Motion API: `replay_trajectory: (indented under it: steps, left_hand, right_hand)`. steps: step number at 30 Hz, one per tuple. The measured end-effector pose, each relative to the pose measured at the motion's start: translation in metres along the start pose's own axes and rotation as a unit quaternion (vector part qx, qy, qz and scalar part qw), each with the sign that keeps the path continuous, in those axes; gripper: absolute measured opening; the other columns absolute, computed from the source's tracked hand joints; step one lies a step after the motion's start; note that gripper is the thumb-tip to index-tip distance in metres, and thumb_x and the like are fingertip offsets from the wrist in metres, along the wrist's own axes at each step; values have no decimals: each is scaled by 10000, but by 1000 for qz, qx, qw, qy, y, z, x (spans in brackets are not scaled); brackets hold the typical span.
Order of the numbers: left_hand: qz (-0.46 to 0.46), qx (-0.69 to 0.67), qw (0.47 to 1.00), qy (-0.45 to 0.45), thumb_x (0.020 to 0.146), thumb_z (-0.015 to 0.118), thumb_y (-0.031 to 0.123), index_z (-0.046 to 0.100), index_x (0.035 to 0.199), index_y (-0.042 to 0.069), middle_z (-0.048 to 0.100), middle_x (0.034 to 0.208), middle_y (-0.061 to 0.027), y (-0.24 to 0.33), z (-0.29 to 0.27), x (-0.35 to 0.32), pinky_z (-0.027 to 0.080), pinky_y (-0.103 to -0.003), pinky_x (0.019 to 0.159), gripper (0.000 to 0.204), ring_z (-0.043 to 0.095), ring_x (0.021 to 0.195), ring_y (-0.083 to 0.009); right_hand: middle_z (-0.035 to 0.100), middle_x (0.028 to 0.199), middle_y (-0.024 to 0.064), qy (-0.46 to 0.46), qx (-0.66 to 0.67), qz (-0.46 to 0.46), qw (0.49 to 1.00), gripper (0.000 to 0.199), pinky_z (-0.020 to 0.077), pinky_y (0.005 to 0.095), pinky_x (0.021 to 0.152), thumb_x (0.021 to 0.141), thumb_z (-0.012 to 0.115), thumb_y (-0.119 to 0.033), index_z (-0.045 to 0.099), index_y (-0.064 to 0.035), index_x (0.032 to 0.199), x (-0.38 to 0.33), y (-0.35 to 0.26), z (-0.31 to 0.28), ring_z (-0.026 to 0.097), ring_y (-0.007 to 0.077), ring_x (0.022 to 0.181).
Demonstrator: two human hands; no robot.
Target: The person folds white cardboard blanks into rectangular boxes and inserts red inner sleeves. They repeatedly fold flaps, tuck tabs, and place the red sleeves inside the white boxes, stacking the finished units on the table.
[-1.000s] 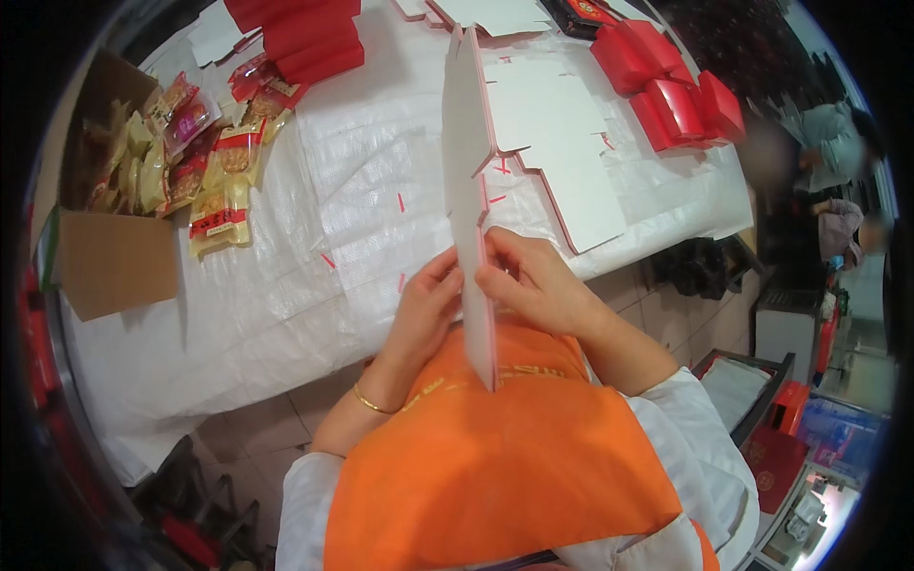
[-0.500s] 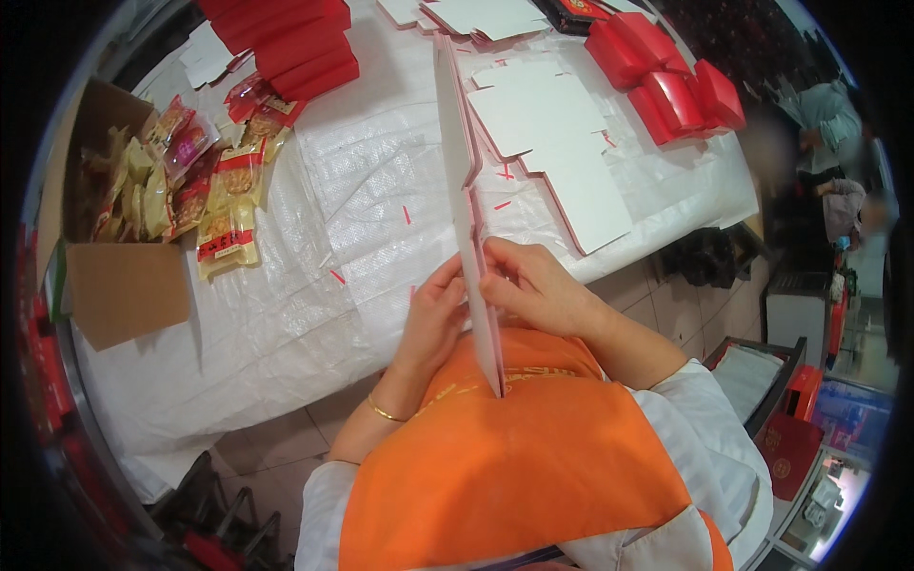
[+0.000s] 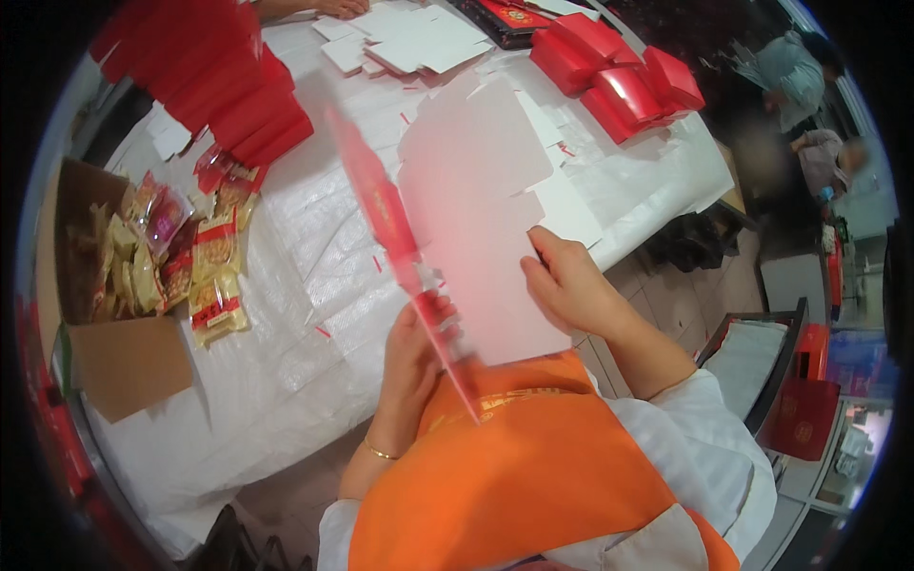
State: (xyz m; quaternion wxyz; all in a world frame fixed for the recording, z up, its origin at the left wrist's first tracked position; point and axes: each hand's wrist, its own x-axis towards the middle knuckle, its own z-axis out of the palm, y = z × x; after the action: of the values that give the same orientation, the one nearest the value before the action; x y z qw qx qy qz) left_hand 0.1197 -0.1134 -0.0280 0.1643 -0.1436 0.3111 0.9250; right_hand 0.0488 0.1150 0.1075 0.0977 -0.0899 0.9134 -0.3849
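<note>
In front of my orange apron, both hands hold flat cardboard box blanks, or two parts of one; I cannot tell which. My left hand (image 3: 416, 344) is closed on a red-faced box blank (image 3: 383, 211), which is tilted nearly edge-on and blurred by motion. My right hand (image 3: 571, 283) grips the right edge of a pale white box blank (image 3: 481, 205), thumb on the near face. The two spread apart towards the top like an open book. Part of the left fingers is hidden behind the red-faced piece. More white blanks (image 3: 568, 205) lie on the table just beyond.
At left, an open brown carton (image 3: 129, 366) holds wrapped snack packets, with several packets (image 3: 217, 309) beside it. Red boxes (image 3: 252, 114) stand stacked at the far left, and more red boxes (image 3: 624, 100) sit far right. Another person's hand (image 3: 341, 8) rests by white blanks (image 3: 419, 38).
The cardboard held edge-on between my hands has opened out, showing a red face and a white face. My right hand has moved right. Another person's hand now shows at the far edge.
</note>
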Motion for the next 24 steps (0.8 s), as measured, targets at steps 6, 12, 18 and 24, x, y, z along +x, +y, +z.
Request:
replay_trajectory:
  steps: [6,12,18,24]
  left_hand:
    - [-58,-227,954,-185,977,700,123,573,1321,52,667,1245,-66,-14,-48,11,573,-342,941,373,664,1110,-200]
    - [29,-96,994,-36,936,707,63,392,1495,25,594,1366,-106,18,33,-8,553,-379,998,642,641,1170,-219]
    - [137,127,974,131,955,618,-27,469,1391,-23,619,1334,-127,25,34,-12,536,-345,998,461,634,1159,-181]
    - [113,161,960,201,956,640,-3,509,1323,-29,646,1252,-105,10,6,-6,535,-315,959,391,640,1083,-156]
  right_hand:
    - [615,876,20,128,95,9,987,194,482,286,733,996,572,-94,611,25,1145,32,115,-1,544,86,814]
    - [638,895,124,128,91,82,984,208,513,346,794,969,617,-88,628,10,1152,103,188,-46,614,195,835]
    - [648,1274,147,269,-251,-236,899,464,498,436,995,845,634,19,622,-54,1302,99,140,-22,619,340,1143]
    - [653,1273,112,-28,-109,-488,866,467,515,424,997,836,641,-8,636,-52,1301,60,60,60,622,308,1181]
